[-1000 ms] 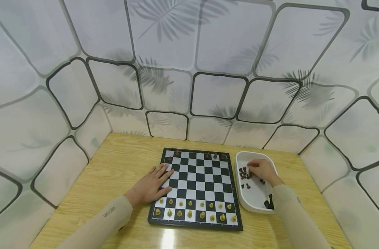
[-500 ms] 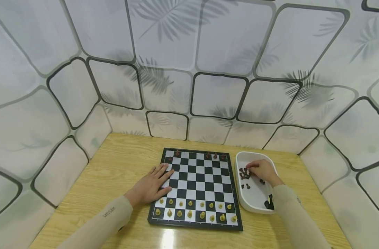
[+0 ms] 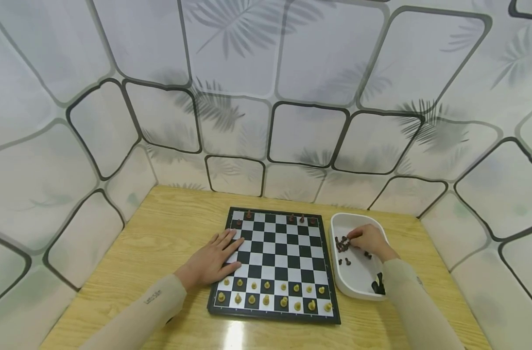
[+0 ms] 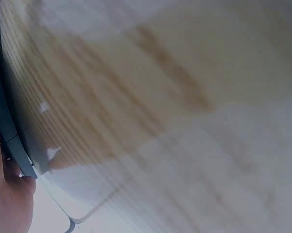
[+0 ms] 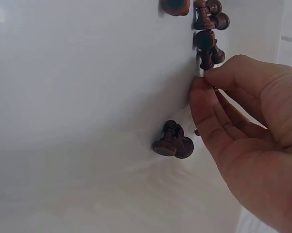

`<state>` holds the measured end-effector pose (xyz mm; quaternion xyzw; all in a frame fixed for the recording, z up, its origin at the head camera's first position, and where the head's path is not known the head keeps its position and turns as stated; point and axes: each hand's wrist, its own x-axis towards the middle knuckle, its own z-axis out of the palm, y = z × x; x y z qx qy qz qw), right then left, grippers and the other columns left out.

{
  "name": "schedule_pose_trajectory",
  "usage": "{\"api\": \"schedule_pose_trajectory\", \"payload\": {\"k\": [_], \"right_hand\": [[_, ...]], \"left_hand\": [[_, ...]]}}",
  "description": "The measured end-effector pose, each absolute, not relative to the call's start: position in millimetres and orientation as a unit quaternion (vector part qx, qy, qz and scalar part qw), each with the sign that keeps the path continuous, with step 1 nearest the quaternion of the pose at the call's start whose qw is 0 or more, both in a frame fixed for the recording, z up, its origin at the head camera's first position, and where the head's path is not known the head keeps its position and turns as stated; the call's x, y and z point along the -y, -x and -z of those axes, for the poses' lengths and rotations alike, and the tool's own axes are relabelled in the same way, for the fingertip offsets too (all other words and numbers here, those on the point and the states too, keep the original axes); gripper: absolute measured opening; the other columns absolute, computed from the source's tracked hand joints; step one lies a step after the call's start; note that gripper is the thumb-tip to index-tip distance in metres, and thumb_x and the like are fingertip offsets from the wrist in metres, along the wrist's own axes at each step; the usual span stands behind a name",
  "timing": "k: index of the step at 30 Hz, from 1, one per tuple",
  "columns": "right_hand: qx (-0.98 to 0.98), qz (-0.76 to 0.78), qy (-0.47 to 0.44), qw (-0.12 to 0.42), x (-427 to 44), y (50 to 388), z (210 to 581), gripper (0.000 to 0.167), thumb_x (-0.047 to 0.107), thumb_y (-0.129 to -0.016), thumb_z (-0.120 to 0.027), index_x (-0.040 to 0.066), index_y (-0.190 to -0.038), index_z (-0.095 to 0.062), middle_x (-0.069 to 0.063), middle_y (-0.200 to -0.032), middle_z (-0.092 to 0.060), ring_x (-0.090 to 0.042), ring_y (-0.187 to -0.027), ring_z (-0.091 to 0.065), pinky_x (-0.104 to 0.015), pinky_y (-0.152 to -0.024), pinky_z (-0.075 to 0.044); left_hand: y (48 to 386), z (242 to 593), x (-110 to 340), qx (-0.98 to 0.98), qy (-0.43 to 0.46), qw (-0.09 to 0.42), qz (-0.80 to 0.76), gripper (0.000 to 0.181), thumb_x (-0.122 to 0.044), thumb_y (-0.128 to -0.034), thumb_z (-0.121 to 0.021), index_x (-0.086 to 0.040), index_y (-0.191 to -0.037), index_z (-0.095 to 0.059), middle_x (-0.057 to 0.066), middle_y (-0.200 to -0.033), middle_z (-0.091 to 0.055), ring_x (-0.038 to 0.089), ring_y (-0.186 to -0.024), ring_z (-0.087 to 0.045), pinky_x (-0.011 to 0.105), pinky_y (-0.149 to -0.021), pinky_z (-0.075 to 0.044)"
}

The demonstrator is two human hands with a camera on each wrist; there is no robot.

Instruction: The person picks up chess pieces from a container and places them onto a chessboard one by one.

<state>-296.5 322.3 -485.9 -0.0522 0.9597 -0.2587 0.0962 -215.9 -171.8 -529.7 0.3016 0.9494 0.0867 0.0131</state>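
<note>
My left hand (image 3: 214, 258) lies flat on the left edge of the chessboard (image 3: 274, 318), fingers spread. In the left wrist view only part of that hand (image 4: 12, 204) shows, beside the board's dark edge. My right hand (image 3: 368, 240) reaches into the white tray (image 3: 353, 287) right of the board. Its thumb and fingertips pinch at a dark brown chess piece (image 5: 215, 89), mostly hidden by the fingers. Several brown chess pieces (image 5: 205, 40) cluster just beyond the fingertips. Another small group of brown pieces (image 5: 171, 141) lies nearer the tray wall.
Yellow chess pieces (image 3: 266, 300) fill the two near rows. A few brown pieces (image 3: 302, 218) stand along the far edge, with one brown piece (image 3: 238, 223) at the far left. A black item (image 3: 378, 284) lies in the tray's near corner. Patterned fabric walls surround the wooden table (image 3: 169, 214).
The cluster of brown pieces in the tray has shifted slightly beside my right fingertips, which stay in nearly the same place. The left hand has not moved.
</note>
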Motion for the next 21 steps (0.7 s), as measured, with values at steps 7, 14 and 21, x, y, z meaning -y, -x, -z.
{"api": "schedule_pose_trajectory", "payload": {"k": [7,14,21], "right_hand": [[-0.962,0.245,0.047,0.109,-322.6,299.0,490.2,0.019,0.009,-0.089,-0.076,-0.001,-0.104,-0.079,-0.013,-0.098,-0.078,-0.018,-0.080,-0.067,-0.030,-0.067,-0.058],[-0.963,0.239,0.057,0.109,-321.4,299.7,488.2,0.014,0.007,-0.091,-0.073,-0.002,-0.102,-0.077,-0.014,-0.096,-0.076,-0.019,-0.079,-0.066,-0.030,-0.067,-0.057],[-0.966,0.228,0.072,0.094,-322.4,300.6,485.2,0.021,0.010,-0.093,-0.071,-0.001,-0.111,-0.077,-0.018,-0.106,-0.076,-0.024,-0.088,-0.068,-0.039,-0.078,-0.061]], "left_hand": [[215.7,529.1,171.8,-0.949,-0.304,0.012,-0.089,0.074,-0.059,-0.1094,-0.039,-0.014,-0.168,-0.030,0.021,-0.174,-0.023,0.039,-0.163,-0.021,0.057,-0.131,-0.026],[216.3,529.9,172.3,-0.950,-0.299,0.019,-0.084,0.075,-0.060,-0.1091,-0.038,-0.016,-0.169,-0.028,0.019,-0.175,-0.021,0.038,-0.163,-0.019,0.056,-0.132,-0.025],[216.2,529.5,171.8,-0.950,-0.300,0.022,-0.086,0.075,-0.059,-0.1094,-0.038,-0.015,-0.168,-0.029,0.021,-0.174,-0.022,0.040,-0.163,-0.020,0.058,-0.131,-0.025]]}}
